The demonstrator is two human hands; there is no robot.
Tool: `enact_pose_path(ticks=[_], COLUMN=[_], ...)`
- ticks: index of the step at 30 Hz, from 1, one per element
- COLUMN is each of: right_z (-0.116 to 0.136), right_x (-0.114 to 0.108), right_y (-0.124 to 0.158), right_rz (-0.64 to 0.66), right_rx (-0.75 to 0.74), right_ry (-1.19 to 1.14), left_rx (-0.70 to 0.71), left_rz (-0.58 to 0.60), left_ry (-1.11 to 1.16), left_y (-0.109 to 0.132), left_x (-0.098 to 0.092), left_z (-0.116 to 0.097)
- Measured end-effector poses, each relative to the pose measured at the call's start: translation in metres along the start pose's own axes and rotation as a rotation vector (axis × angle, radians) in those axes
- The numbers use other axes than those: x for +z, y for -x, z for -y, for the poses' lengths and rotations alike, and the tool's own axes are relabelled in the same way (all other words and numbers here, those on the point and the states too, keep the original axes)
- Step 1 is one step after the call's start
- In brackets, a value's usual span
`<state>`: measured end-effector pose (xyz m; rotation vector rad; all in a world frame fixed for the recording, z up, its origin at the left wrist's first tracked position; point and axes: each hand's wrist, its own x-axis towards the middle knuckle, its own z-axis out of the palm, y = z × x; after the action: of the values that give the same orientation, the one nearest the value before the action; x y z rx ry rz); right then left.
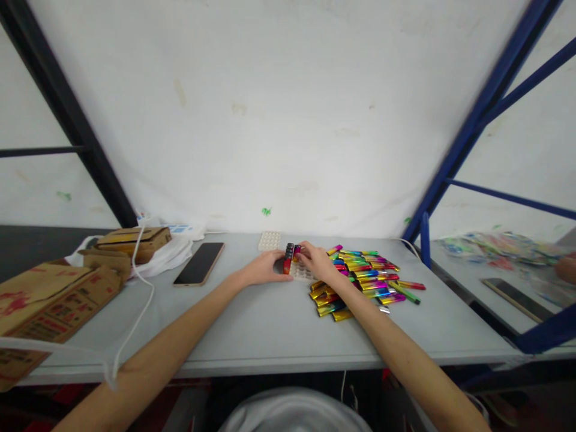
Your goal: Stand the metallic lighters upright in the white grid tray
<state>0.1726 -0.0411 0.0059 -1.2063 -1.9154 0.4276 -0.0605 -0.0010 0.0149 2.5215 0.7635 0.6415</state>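
My left hand is curled around a short row of shiny lighters with dark tops and red sides, held upright. From the other side my right hand pinches a purple and yellow lighter against the end of that row. Below the hands lies a pale tray with rows of round holes, partly covered by them. A loose pile of metallic, rainbow-coloured lighters spreads right beside my right hand and forearm, which hides part of it.
A second pale holed tray lies against the wall. To the left are a phone, cardboard boxes and a white cable. A blue metal frame stands at right; beyond it are another phone and plastic packets.
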Motion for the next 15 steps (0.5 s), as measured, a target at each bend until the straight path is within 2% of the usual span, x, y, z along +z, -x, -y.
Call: enact_pose_path(ticks=[4,8,12,15], right_z=[-0.002,-0.015,-0.04,-0.057], right_x=[-0.005,-0.026,-0.059,-0.075], right_y=[0.001,0.004,0.009,0.013], right_rz=[0.037,0.05,0.006,0.103], right_rx=[-0.033,-0.067,0.002,0.1], right_ry=[0.071,0.182,0.376,0.558], left_rx=[0.003,0.013,0.048,0.047], left_rz=[0.006,0.004,0.003,0.008], left_ry=[-0.018,-0.032,-0.044,-0.067], left_y=[0.0,-0.001,-0.001,-0.001], left_x=[0.0,-0.001,-0.001,-0.002], left_z=[0.001,0.001,0.001,-0.001])
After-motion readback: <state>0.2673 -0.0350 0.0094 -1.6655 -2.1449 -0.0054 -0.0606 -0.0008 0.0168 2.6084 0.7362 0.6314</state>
